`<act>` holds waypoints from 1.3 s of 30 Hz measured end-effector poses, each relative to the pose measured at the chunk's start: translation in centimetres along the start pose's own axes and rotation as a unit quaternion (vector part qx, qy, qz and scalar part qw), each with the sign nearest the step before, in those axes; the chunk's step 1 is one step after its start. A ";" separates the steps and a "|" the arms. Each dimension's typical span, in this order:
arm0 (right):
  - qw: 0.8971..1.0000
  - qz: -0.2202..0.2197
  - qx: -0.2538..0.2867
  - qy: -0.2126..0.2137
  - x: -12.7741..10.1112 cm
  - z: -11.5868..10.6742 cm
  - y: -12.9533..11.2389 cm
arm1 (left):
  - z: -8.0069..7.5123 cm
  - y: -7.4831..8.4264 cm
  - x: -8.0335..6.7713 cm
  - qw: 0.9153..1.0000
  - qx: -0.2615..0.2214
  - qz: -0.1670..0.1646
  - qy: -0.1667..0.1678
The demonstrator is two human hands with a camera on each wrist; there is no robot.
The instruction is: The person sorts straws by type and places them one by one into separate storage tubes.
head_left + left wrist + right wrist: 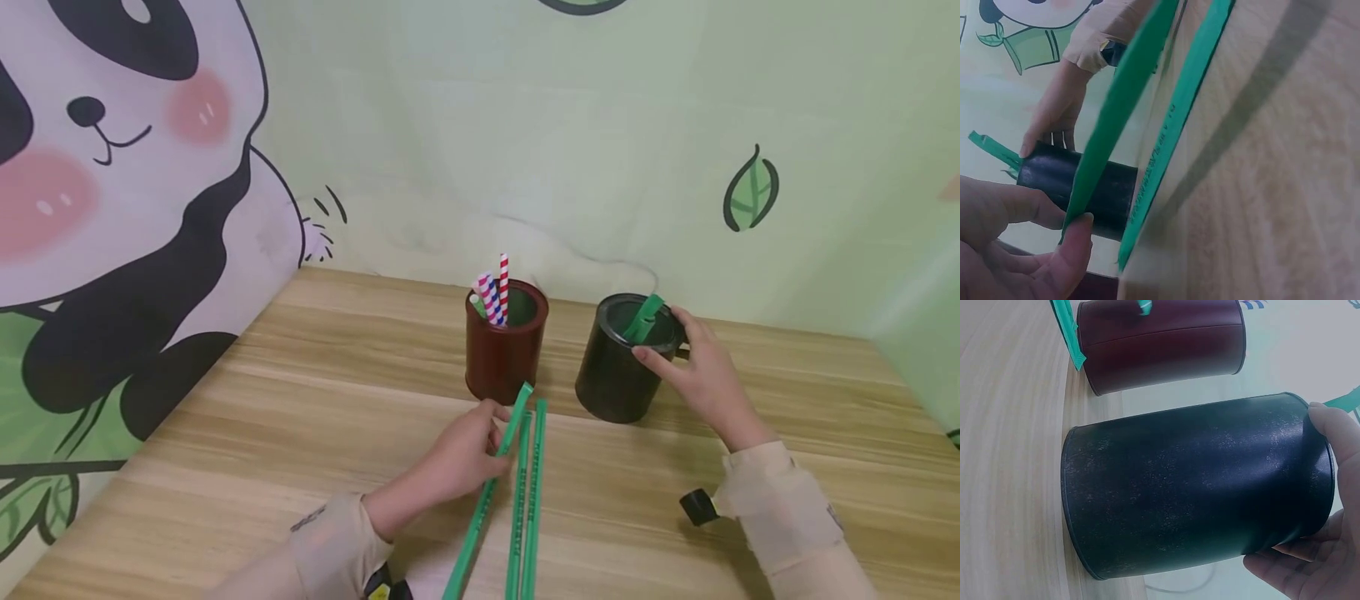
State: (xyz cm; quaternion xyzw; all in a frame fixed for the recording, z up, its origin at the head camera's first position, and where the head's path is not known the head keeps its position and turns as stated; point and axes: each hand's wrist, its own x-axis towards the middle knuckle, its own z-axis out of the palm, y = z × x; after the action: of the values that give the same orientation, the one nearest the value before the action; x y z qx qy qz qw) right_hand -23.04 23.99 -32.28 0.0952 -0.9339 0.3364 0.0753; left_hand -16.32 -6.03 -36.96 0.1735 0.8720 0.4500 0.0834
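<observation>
My left hand (457, 454) pinches a long green paper-wrapped straw (480, 517) between thumb and fingers. In the left wrist view that straw (1113, 112) slants up from the fingertips, its surface flat. Two more green wrapped straws (534, 492) with dark print lie side by side on the table, just right of the pinched one. My right hand (705, 379) grips the black cup (615, 383) near its rim, thumb on the near side and other fingers beyond. Folded green wrapped pieces (643, 319) stick out of the cup, their lower ends hidden inside.
Left of the black cup stands a dark red-brown cup (502, 367) with several striped paper straws (491, 300) leaning in it. Both cups sit toward the back of the wooden table (337, 400). A wall with a panda picture (150, 167) rises behind.
</observation>
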 end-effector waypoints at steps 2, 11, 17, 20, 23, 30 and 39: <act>1.000 -0.002 0.000 0.003 0.1 -0.1 0.0 | -0.1 0.3 0.0 1.000 -0.002 0.008 0.000; 1.000 -0.009 0.006 0.002 0.3 -0.1 -0.2 | -0.8 1.6 -0.2 0.999 -0.002 0.033 0.016; 1.000 -0.014 0.011 0.002 0.4 0.1 -0.1 | -1.2 1.9 -0.4 0.998 -0.020 0.051 0.028; 1.000 -0.017 0.014 0.003 0.4 0.2 0.0 | -1.5 2.3 -0.4 0.998 -0.031 0.056 0.027; 1.000 -0.017 0.017 0.003 0.4 0.2 0.0 | -1.8 2.7 -0.4 0.997 -0.037 0.059 0.026; 1.000 -0.012 0.012 0.002 0.2 0.2 0.0 | -2.3 4.0 0.4 0.994 -0.059 0.086 0.037; 1.000 -0.010 0.009 0.004 0.1 0.0 0.1 | -2.7 5.7 2.0 0.985 -0.057 0.153 0.058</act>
State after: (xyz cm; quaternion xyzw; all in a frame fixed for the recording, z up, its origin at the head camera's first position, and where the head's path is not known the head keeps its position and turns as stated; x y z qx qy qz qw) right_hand -23.14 23.99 -32.33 0.1035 -0.9294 0.3449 0.0813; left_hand -17.66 -4.28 -30.73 0.2728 0.8115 0.5161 -0.0276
